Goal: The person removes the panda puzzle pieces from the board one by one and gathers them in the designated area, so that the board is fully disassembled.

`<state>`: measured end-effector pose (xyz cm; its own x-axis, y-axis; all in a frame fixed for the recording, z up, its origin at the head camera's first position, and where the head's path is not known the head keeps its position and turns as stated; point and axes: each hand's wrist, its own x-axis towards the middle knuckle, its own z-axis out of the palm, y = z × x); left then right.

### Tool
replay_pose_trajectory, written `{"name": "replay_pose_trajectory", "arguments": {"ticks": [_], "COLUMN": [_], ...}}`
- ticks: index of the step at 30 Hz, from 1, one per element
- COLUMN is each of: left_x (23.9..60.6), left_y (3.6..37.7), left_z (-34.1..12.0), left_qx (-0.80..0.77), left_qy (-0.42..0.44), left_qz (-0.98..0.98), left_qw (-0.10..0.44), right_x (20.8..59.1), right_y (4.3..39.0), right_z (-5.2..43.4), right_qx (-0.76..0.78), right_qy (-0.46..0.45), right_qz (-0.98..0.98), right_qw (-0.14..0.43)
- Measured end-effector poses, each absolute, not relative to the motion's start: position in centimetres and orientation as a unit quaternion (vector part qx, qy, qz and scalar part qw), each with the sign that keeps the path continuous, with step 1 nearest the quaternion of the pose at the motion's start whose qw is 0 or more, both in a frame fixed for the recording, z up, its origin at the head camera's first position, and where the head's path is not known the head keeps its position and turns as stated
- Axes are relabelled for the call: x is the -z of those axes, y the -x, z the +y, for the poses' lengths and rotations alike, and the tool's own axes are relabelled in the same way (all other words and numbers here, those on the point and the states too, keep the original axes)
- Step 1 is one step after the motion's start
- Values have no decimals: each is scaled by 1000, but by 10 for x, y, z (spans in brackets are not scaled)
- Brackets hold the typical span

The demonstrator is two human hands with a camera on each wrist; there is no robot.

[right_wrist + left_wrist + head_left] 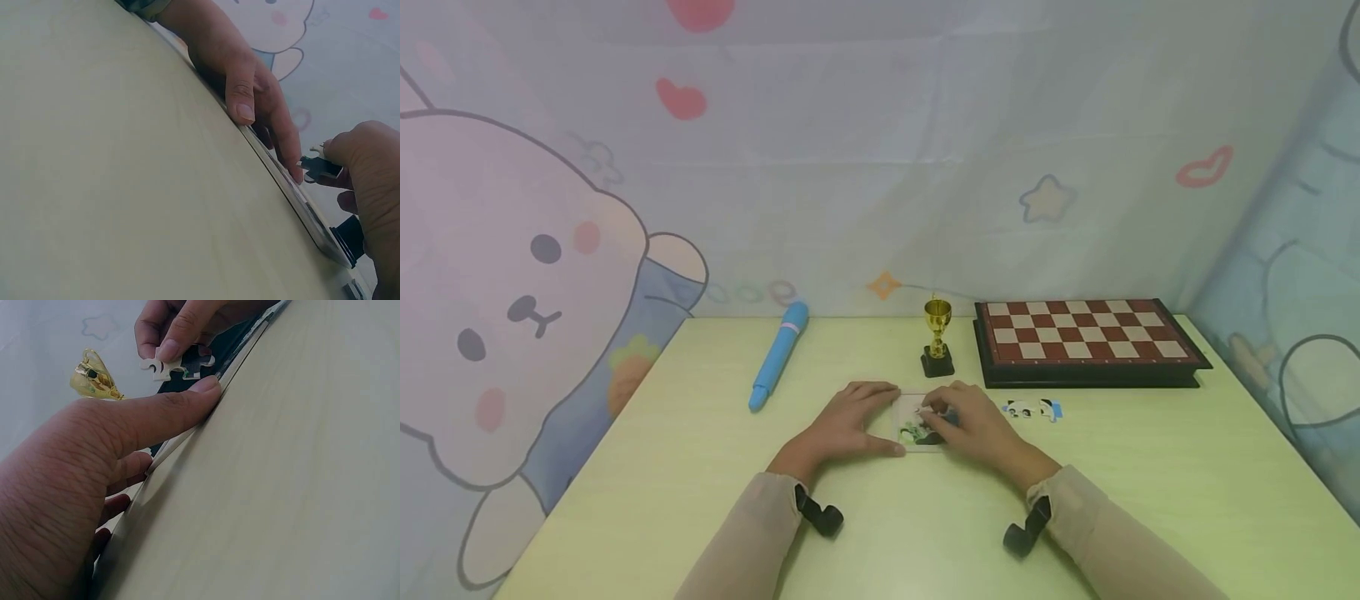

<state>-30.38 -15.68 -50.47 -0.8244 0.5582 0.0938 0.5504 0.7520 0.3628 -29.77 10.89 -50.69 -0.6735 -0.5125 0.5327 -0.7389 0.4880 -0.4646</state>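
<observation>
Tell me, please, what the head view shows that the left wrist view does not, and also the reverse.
Only head: the blue stick, the chessboard's squares, the loose puzzle pieces and the cartoon animal.
Only left wrist: the clear, knobbed outline of the held puzzle piece.
Both: left hand, right hand pinching that piece, and the trophy's gold cup.

The loose puzzle pieces (1021, 409) are white, black and blue.

Puzzle board (906, 405): pale, flat — partly filled
Puzzle piece (160, 370): white-and-dark, pinched above board
Loose pieces (1021, 409): panda-printed — right of board
</observation>
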Motion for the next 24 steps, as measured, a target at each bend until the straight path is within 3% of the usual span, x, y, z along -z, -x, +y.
{"name": "replay_pose_trajectory", "arguments": {"ticks": [11, 24], "left_x": [505, 504], "left_y": [303, 305], "left_z": [-157, -157], "left_qx": [-192, -185], "left_qy": [-296, -297], "left_qz": [935, 937], "left_qw": [10, 16], "right_x": [506, 509], "right_y": [289, 281], "right_z": [136, 209], "right_qx": [-385, -382], "right_qy": [-309, -291], "right_qz": [-859, -858], "right_qw": [133, 181]}}
